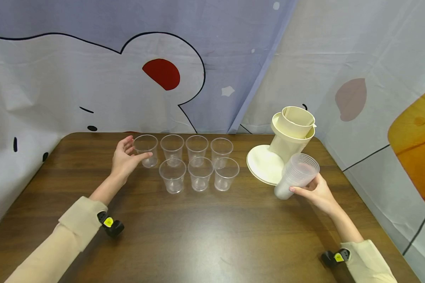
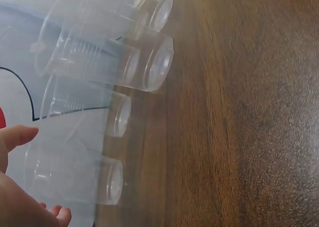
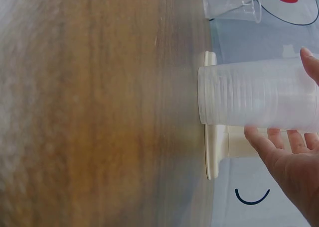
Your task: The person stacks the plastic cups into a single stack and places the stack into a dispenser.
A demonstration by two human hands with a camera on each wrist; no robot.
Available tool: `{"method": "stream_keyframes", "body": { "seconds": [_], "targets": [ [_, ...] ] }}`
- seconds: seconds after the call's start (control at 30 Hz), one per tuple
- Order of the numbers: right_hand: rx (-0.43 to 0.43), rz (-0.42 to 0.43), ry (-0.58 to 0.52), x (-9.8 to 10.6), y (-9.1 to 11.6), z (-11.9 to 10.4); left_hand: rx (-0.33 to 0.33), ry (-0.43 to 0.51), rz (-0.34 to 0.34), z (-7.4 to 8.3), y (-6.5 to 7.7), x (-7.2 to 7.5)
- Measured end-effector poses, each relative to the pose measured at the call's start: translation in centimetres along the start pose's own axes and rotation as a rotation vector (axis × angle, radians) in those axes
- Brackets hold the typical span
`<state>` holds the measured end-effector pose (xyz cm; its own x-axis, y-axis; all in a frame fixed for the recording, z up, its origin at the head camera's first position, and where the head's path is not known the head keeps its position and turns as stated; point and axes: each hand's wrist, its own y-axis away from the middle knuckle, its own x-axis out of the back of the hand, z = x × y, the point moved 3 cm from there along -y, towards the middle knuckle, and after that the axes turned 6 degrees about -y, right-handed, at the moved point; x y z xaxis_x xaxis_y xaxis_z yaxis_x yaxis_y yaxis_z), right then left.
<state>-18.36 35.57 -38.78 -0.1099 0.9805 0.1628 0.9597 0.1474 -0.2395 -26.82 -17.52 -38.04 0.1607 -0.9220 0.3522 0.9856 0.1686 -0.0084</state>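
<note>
Clear plastic cups stand upright in two rows on the table. My left hand (image 1: 125, 157) is around the leftmost back-row cup (image 1: 146, 151), thumb on its near side and fingers at its left. In the left wrist view the thumb stands apart from that cup (image 2: 75, 174), its fingers spread. On the right, my right hand (image 1: 316, 194) holds a tall stack of nested plastic cups (image 1: 295, 177), thumb on one side and fingers on the other. The right wrist view shows the stack (image 3: 254, 95) from the side; whether its base touches the table I cannot tell.
A cream cup-shaped holder (image 1: 290, 135) with a round flat base (image 1: 263, 163) stands behind the stack. Three cups form the front row, among them a middle cup (image 1: 200, 175). A printed cloth (image 1: 102, 86) hangs behind the wooden table (image 1: 184, 236).
</note>
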Motion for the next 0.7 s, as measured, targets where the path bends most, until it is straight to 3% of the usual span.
{"method": "stream_keyframes", "body": {
  "seconds": [0.7],
  "targets": [
    [0.020, -0.015, 0.022, 0.3, -0.2, 0.3, 0.029, -0.060, -0.078, -0.9, -1.2, -0.9]
  ]
}}
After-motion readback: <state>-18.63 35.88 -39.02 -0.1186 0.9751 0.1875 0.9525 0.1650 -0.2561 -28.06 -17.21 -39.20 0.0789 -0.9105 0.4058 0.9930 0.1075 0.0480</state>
